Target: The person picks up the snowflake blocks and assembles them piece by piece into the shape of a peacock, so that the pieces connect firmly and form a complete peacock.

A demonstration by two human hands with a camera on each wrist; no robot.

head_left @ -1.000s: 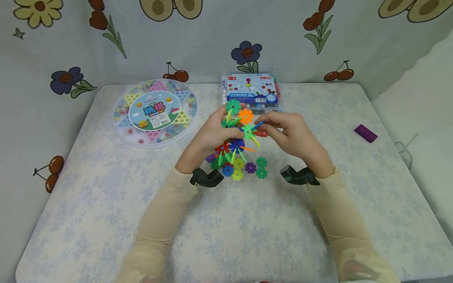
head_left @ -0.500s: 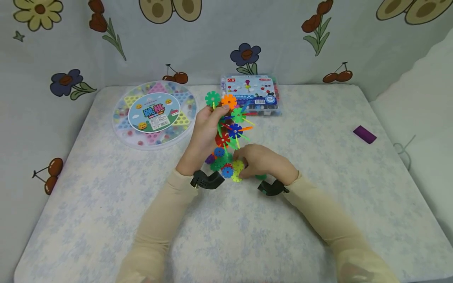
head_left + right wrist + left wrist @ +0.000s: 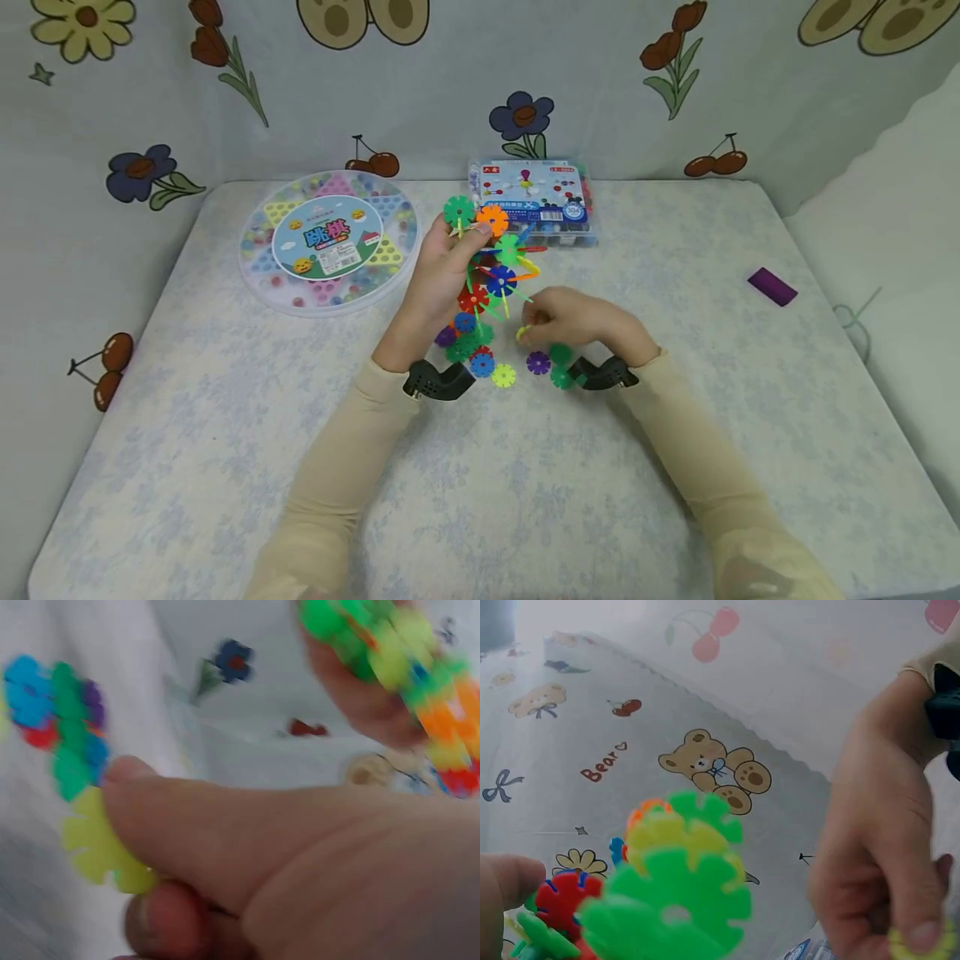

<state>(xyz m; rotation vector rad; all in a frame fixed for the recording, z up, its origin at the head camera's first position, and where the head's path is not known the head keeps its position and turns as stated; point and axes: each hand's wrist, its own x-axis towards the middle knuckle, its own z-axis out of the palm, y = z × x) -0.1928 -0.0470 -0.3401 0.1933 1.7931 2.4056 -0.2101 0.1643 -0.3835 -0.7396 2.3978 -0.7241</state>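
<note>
My left hand [image 3: 444,271] grips a colourful cluster of interlocking notched plastic discs [image 3: 501,282], held up over the table; green, orange, blue and red pieces stick out from it. Between thumb and fingers, my right hand [image 3: 573,317] pinches one yellow notched disc [image 3: 101,844], just right of the cluster. Below the hands lie loose discs: a yellow one [image 3: 503,376], a purple one [image 3: 538,362] and green ones [image 3: 561,377]. More green, blue and purple discs [image 3: 468,343] are bunched under the left hand.
A round Chinese checkers box [image 3: 255,287] stands at the back left. Behind the hands is a clear case of beads [image 3: 588,237] with a printed label. A small purple piece [image 3: 773,286] lies at the right, and a pale cord [image 3: 862,333] hangs past the table edge.
The right hand has left the cluster, come down to the loose discs and picked up a yellow one, now lifting it slightly. The left hand has tilted the cluster up and leftward.
</note>
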